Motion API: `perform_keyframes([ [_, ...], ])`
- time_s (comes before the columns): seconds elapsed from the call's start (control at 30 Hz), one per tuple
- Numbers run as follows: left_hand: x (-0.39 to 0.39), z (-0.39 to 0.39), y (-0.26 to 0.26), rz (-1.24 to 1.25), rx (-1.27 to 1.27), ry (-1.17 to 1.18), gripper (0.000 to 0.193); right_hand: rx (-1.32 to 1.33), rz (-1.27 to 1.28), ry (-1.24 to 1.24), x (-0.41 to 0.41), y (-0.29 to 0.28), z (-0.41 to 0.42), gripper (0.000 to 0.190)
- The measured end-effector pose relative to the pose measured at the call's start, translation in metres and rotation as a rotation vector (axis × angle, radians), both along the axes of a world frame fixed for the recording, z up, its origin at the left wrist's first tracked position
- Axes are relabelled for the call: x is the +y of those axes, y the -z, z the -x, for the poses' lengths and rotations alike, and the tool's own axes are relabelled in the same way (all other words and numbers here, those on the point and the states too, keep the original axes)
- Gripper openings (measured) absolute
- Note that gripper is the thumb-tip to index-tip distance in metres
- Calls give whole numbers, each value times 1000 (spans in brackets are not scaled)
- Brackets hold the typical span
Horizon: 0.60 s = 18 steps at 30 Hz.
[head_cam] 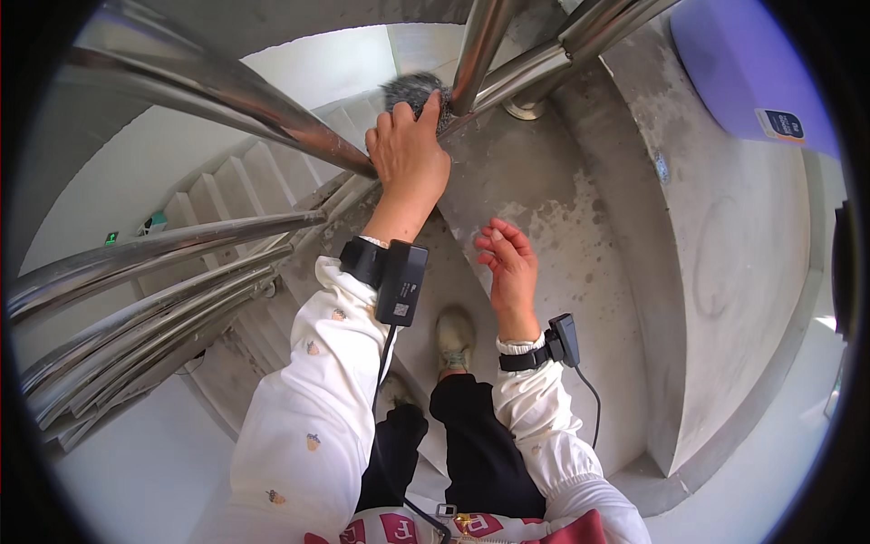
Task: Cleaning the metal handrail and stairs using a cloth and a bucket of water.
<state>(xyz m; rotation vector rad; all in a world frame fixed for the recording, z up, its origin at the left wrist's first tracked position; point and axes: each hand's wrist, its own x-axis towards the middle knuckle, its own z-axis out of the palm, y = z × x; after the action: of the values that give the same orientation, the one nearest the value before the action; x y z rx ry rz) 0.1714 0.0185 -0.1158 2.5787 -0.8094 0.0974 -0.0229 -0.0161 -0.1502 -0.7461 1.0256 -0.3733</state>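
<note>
My left hand (411, 146) grips a dark grey, fuzzy cloth or pad (416, 92). It presses this near the foot of an upright stainless-steel baluster (476, 58); the palm side of the grip is hidden. Beside the hand, a thick steel rail (272, 119) slopes down to the lower bar. My right hand (511, 265) hovers over the stained concrete landing (544, 177), with nothing in it and its fingers loosely bent.
Concrete stairs (234, 183) descend beyond the railing at the left. Several steel handrails (163, 245) run along them. A labelled purple plastic container (754, 75) rests on the raised concrete ledge (727, 251) at the right. My shoe (455, 333) stands on the landing, and cables hang from both wrist devices.
</note>
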Motion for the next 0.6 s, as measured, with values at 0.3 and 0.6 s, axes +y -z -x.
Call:
perform_keyframes([
  [0.3,10,-1,9,230,44,59,58,-47,-89,30,-1,8,11,25],
  [0.6,-16,-34,1,413,180,182,53,-103,-107,40,3,4,4,24],
])
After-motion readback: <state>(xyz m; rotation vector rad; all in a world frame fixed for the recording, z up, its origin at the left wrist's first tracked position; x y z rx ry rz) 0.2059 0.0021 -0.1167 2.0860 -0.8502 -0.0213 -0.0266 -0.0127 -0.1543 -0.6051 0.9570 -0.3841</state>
